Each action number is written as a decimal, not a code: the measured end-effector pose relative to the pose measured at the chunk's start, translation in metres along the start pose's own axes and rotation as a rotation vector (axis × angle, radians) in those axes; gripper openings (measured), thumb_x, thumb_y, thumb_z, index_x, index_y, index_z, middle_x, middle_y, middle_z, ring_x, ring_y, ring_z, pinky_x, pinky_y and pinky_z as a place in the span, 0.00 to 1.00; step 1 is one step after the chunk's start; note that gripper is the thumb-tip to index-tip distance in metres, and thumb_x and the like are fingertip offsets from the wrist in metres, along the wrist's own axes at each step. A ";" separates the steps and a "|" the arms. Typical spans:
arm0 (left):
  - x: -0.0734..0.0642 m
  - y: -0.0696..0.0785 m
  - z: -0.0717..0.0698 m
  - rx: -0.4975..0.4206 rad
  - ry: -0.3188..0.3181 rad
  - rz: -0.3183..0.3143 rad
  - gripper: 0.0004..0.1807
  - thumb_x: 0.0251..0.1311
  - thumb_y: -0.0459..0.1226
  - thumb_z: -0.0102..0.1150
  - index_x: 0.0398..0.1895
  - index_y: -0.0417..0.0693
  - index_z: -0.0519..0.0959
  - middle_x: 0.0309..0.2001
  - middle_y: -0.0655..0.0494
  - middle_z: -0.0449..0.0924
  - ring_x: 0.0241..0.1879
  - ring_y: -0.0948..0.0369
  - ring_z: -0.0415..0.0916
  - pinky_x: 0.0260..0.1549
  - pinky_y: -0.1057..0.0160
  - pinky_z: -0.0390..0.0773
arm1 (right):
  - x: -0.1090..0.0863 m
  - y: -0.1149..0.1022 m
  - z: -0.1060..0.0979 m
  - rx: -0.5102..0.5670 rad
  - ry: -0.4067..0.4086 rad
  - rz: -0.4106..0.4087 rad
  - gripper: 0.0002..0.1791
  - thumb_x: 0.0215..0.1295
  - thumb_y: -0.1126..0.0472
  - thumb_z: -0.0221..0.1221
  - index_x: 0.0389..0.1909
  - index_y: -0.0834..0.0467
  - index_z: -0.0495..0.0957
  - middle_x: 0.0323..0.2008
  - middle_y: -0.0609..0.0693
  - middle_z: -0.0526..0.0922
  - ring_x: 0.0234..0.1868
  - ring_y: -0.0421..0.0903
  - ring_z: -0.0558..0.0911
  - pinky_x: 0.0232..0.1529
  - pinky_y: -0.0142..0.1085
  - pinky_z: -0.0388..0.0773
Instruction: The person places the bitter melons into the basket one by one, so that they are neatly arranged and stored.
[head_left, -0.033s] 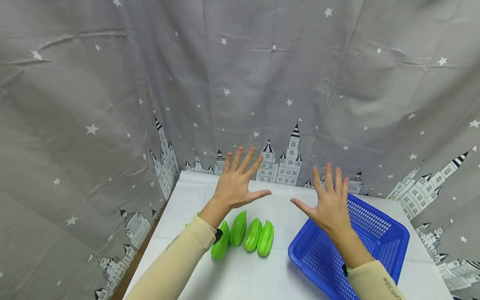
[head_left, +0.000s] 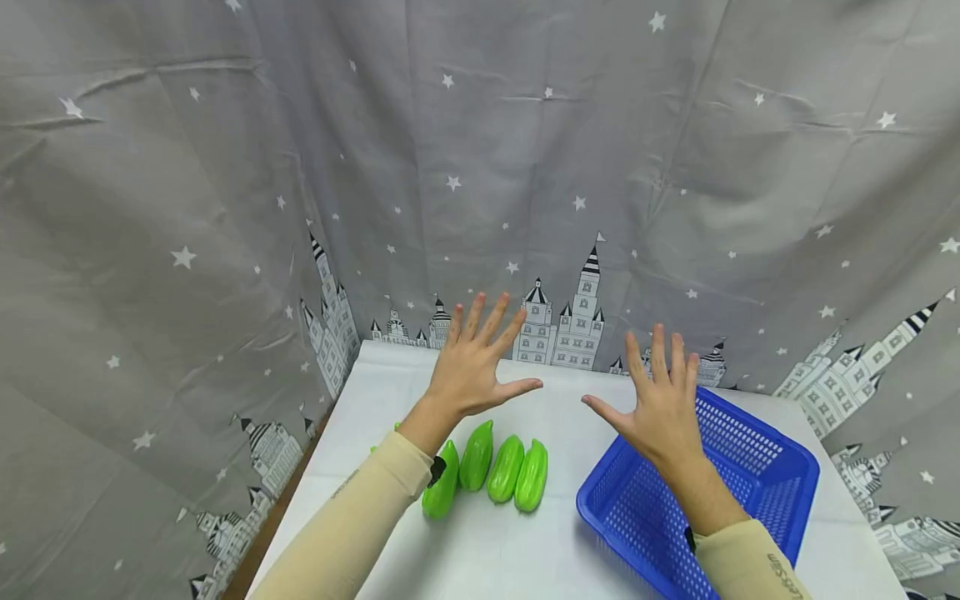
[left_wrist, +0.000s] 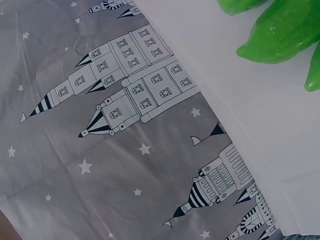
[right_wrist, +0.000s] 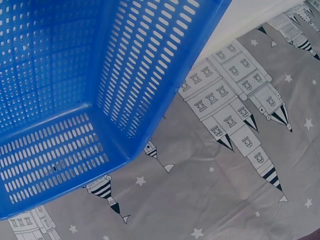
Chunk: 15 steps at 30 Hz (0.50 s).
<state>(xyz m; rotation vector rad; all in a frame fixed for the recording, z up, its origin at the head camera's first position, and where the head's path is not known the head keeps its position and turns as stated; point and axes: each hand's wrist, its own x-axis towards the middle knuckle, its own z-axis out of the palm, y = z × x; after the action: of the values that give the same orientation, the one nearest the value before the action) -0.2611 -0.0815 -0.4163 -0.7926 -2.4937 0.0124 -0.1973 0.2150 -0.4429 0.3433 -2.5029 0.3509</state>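
Both hands are held up over the white table with fingers spread and straight, and neither holds anything. My left hand is above the table's back left part, its forearm passing over several glossy green cucumber-like vegetables. Some of these are partly hidden behind the sleeve; their pointed tips show in the left wrist view. My right hand hovers over a blue plastic basket and hides part of it. Slotted basket walls fill the upper left of the right wrist view.
The white-covered table ends at the back against a grey curtain printed with stars and castles. This curtain also runs along the left and right sides. The basket takes up the table's right part.
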 end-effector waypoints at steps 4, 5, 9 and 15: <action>-0.002 -0.001 -0.002 0.000 -0.019 -0.012 0.59 0.53 0.81 0.11 0.82 0.58 0.41 0.81 0.53 0.22 0.77 0.46 0.19 0.72 0.40 0.30 | -0.001 -0.001 -0.001 -0.003 -0.015 0.006 0.62 0.55 0.18 0.50 0.82 0.50 0.44 0.80 0.55 0.30 0.78 0.62 0.34 0.72 0.61 0.29; -0.003 -0.001 -0.002 -0.003 -0.025 -0.014 0.58 0.54 0.81 0.14 0.82 0.58 0.41 0.81 0.53 0.23 0.77 0.46 0.18 0.72 0.41 0.29 | -0.001 -0.001 -0.001 -0.004 -0.021 0.011 0.62 0.55 0.19 0.52 0.82 0.50 0.44 0.80 0.55 0.31 0.78 0.61 0.34 0.73 0.61 0.29; -0.007 -0.006 -0.002 -0.028 0.000 -0.014 0.55 0.60 0.76 0.36 0.82 0.55 0.43 0.81 0.50 0.34 0.78 0.48 0.25 0.73 0.43 0.34 | -0.003 0.002 -0.005 0.039 -0.041 0.048 0.58 0.59 0.27 0.59 0.81 0.54 0.47 0.80 0.60 0.38 0.79 0.61 0.38 0.74 0.59 0.33; -0.019 -0.017 -0.005 -0.281 0.173 -0.123 0.45 0.62 0.57 0.65 0.75 0.42 0.64 0.70 0.45 0.69 0.69 0.49 0.66 0.67 0.50 0.65 | -0.016 0.025 -0.020 0.408 0.051 0.448 0.40 0.69 0.44 0.63 0.75 0.60 0.63 0.72 0.60 0.64 0.72 0.61 0.64 0.71 0.50 0.59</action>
<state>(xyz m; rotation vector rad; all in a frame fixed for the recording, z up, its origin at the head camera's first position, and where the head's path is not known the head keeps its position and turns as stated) -0.2545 -0.1068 -0.4184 -0.7144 -2.4020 -0.4404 -0.1820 0.2479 -0.4407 -0.0789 -2.4285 1.0415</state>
